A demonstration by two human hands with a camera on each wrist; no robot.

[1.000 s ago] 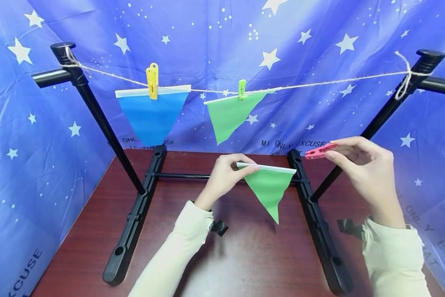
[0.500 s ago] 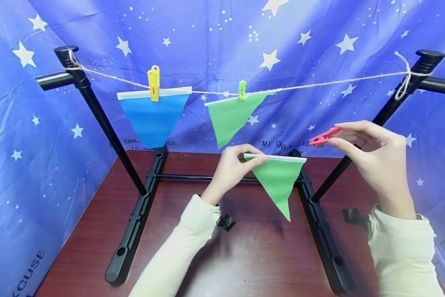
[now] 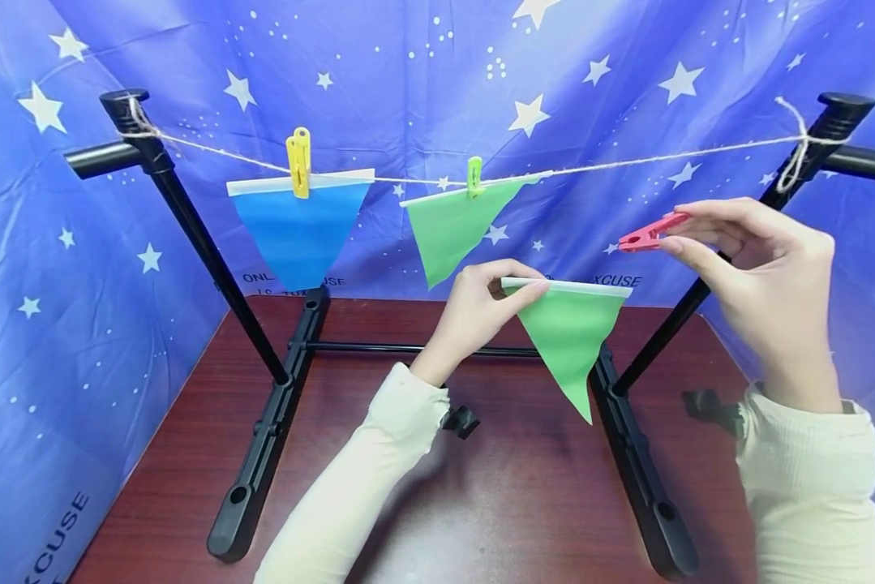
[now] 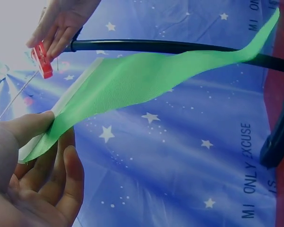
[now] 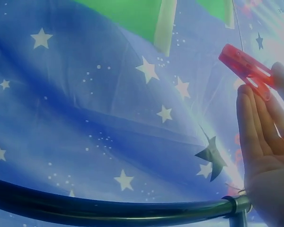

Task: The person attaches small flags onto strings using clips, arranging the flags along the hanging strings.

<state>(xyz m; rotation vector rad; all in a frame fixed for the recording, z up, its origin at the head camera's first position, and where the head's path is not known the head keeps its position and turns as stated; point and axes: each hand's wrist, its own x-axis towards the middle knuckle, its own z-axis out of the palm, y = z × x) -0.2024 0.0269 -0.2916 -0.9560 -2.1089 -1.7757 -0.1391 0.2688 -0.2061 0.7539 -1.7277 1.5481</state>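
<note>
My left hand (image 3: 481, 304) pinches a green triangular flag (image 3: 572, 332) by the left end of its white top edge, so the cloth hangs point down below the string (image 3: 649, 160). In the left wrist view the thumb lies over that edge of the flag (image 4: 132, 78). Off to the right, my right hand (image 3: 769, 284) holds a red clothespin (image 3: 649, 234) between thumb and fingers, its free end toward the left. The right wrist view shows the clothespin (image 5: 248, 68) apart from the flag. On the string hang a blue flag (image 3: 302, 231) under a yellow clothespin (image 3: 300, 162) and another green flag (image 3: 455, 223) under a light green clothespin (image 3: 474, 176).
Black posts (image 3: 203, 251) on the left and right carry the string, which is tied near their tops. Their feet (image 3: 262, 454) stand on a reddish-brown table (image 3: 525, 503), joined by a thin crossbar (image 3: 364, 348). A blue star-patterned cloth (image 3: 408, 97) surrounds the back and sides.
My left hand has risen and moved right with the green flag. My right hand has also gone up and rightward, carrying the red clothespin. The flags on the string hang as before.
</note>
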